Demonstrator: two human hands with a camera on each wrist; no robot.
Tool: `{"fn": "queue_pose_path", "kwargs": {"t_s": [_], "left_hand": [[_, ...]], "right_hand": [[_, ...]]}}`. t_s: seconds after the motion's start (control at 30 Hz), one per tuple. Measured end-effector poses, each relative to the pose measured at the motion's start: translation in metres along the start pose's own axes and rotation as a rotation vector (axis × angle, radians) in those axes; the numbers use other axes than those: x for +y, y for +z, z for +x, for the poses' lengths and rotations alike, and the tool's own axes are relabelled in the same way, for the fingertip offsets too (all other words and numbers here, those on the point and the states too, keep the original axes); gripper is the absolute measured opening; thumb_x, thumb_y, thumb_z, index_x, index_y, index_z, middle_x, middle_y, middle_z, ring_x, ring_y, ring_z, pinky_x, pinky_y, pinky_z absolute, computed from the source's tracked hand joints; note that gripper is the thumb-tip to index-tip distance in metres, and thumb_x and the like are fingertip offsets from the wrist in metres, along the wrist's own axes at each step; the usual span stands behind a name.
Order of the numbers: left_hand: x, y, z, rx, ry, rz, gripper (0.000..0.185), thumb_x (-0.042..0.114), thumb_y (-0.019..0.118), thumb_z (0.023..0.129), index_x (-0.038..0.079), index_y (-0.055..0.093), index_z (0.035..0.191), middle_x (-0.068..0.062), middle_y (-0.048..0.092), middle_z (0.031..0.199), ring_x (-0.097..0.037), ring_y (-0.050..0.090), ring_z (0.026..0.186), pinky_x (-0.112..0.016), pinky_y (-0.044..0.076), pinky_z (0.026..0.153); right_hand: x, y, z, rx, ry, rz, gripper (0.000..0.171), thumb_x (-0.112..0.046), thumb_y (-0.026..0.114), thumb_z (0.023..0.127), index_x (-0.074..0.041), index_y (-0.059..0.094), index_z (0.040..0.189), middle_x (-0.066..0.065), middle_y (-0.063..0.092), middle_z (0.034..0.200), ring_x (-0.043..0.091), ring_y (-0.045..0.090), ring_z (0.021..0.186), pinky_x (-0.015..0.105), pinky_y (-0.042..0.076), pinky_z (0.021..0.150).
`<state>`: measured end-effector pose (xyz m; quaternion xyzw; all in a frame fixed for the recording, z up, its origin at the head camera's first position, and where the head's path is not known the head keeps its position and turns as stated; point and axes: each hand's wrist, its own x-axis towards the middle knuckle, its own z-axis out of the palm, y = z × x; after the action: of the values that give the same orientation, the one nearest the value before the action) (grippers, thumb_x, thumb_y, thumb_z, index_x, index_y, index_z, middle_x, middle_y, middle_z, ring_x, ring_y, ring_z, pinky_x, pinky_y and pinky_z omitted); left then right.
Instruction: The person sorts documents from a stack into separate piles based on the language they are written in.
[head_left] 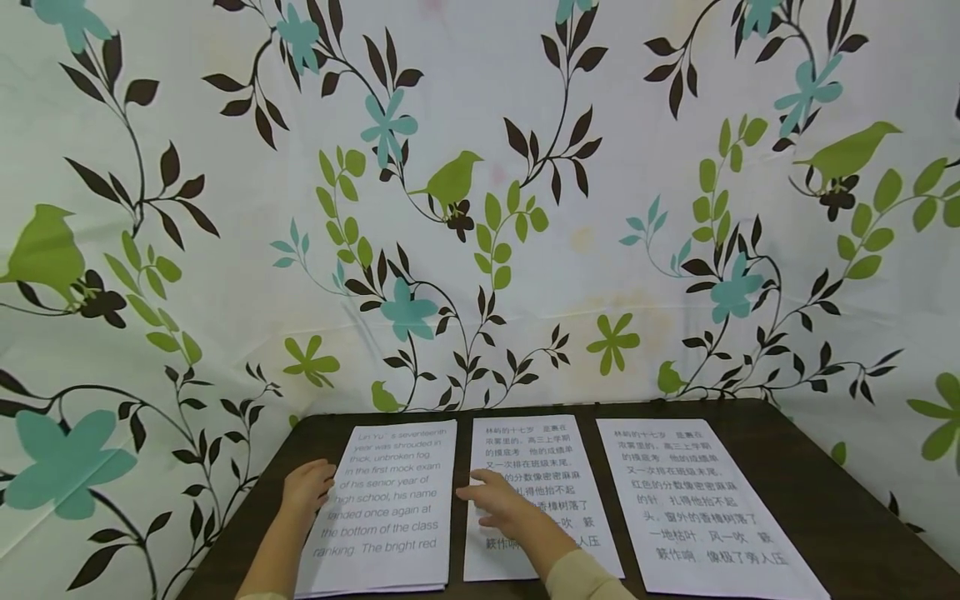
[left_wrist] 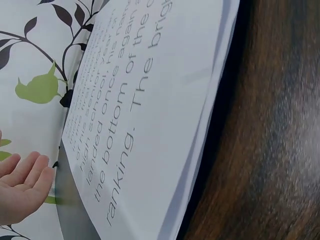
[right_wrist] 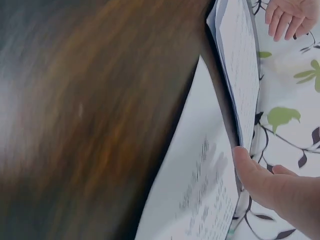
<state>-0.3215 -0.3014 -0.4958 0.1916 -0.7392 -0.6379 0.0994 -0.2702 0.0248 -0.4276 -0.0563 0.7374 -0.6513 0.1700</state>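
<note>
Right hand point(head_left: 504, 510) is lying flat, fingers straight and spread, on the middle sheet point(head_left: 534, 467), gripping nothing; that sheet is sitting on the dark bench point(head_left: 825, 500) just right of the English-text stack point(head_left: 390, 508), narrow strip of bench between them. Left hand point(head_left: 306, 487) is resting at the stack's left edge, near its upper half, fingers relaxed and open, touching the edge but not holding it. A third sheet point(head_left: 697, 500) of Chinese text is lying right of the middle sheet, apart from it, and the floral curtain point(head_left: 480, 208) is hanging behind the bench's far edge.
</note>
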Motion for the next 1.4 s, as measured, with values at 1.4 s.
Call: {"fn": "queue_pose_path", "kwargs": {"t_s": [1.4], "left_hand": [[0.082, 0.136, -0.095, -0.336, -0.025, -0.044, 0.050, 0.017, 0.054, 0.083, -0.009, 0.038, 0.122, -0.025, 0.048, 0.113, -0.036, 0.049, 0.101, -0.042, 0.042, 0.082]], "right_hand": [[0.010, -0.136, -0.026, 0.241, 0.049, -0.103, 0.065, -0.023, 0.057, 0.081, 0.010, 0.026, 0.128, 0.031, 0.027, 0.128, 0.048, 0.029, 0.112, 0.052, 0.036, 0.083]]}}
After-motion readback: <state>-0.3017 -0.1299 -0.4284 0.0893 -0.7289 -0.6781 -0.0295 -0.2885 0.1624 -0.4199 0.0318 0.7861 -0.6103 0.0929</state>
